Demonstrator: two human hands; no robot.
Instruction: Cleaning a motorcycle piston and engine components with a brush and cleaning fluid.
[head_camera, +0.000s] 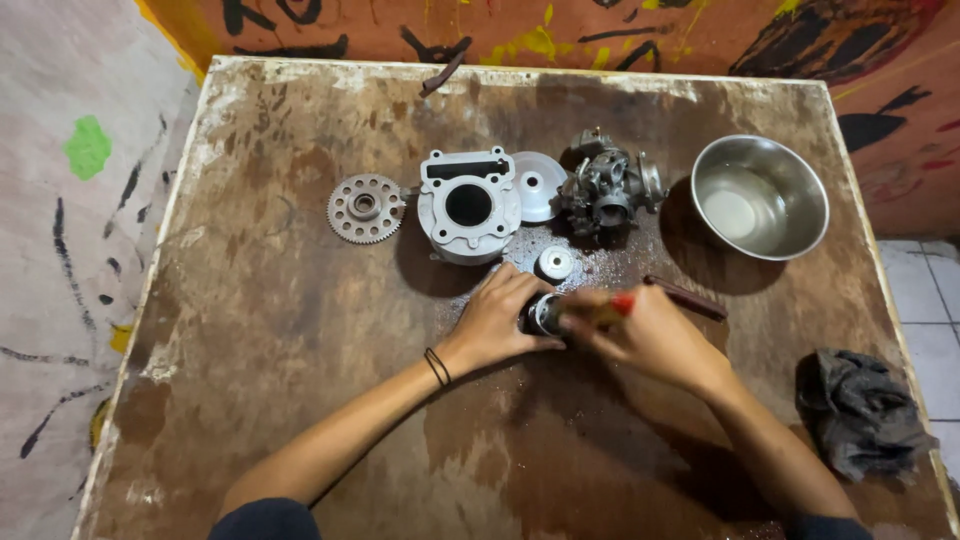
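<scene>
Left hand (500, 322) clamps a small round metal part (545, 313) on the tabletop (300, 330), mid-front. Right hand (650, 335) grips a red-handled brush (612, 307) against it. Cleaning looks underway; cylinder block (468, 205), sprocket (365, 208), carburetor (610, 185) sit behind, untouched.

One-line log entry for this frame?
left hand steadies small round metal part | right hand holds red-handled tool on it | steel bowl far right
</scene>
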